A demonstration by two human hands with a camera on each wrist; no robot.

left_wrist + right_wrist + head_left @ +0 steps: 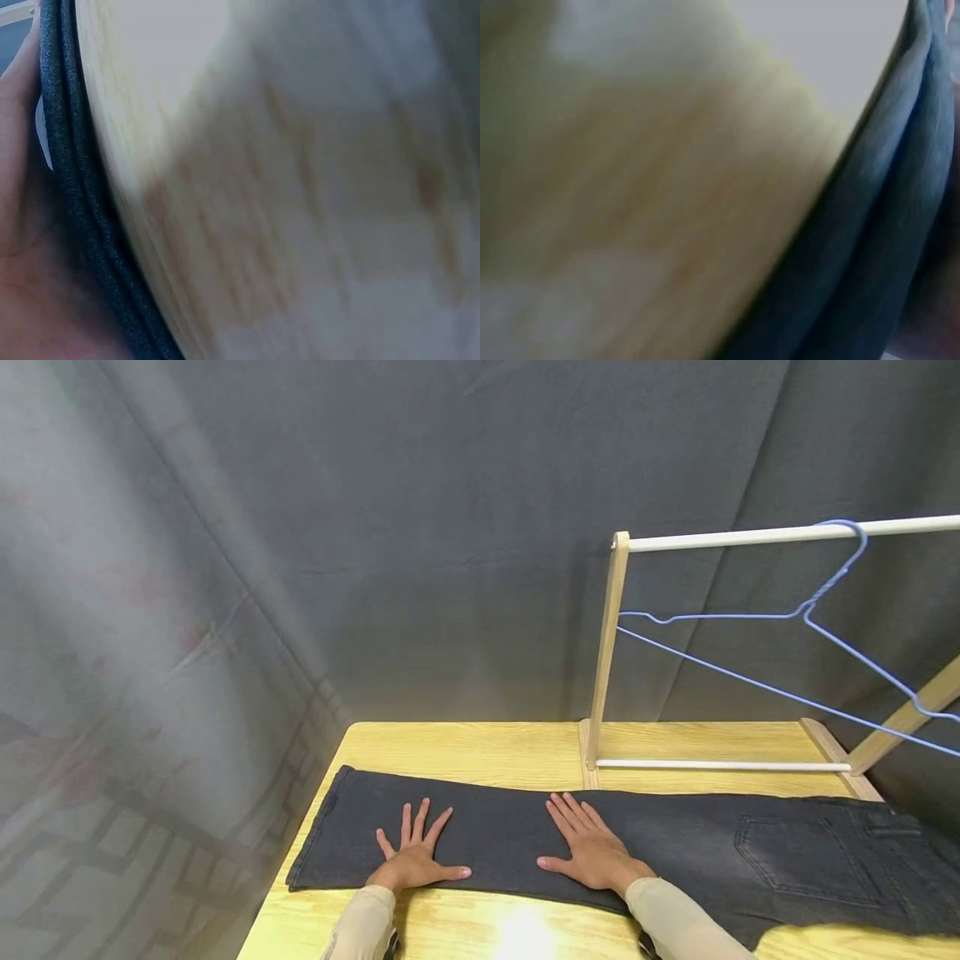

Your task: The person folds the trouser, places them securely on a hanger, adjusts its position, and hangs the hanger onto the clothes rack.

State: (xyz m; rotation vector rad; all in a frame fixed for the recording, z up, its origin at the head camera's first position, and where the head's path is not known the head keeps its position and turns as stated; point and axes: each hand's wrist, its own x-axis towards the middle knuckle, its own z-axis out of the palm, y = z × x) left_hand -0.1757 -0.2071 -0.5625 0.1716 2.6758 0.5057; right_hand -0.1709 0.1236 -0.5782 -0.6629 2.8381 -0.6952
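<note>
A pair of dark jeans (pixel 510 827) lies folded lengthwise across the wooden table, its leg hems at the left and a back pocket (pixel 806 860) showing at the right. My left hand (pixel 416 860) rests flat on the lower legs with the fingers spread. Farther right, my right hand (pixel 592 852) lies on the legs too, palm down, fingers straight and thumb out to the side. The left wrist view shows the layered denim edge (pixel 82 187) beside the hand. In the right wrist view the folded edge (pixel 855 217) runs along the hand, which is mostly out of frame.
A wooden table (pixel 465 743) bears the jeans. Behind them at the right stands a small garment rack (pixel 607 652) with a white top bar. A blue wire hanger (pixel 813 602) hangs from it. Grey curtains (pixel 450 543) enclose the back and left.
</note>
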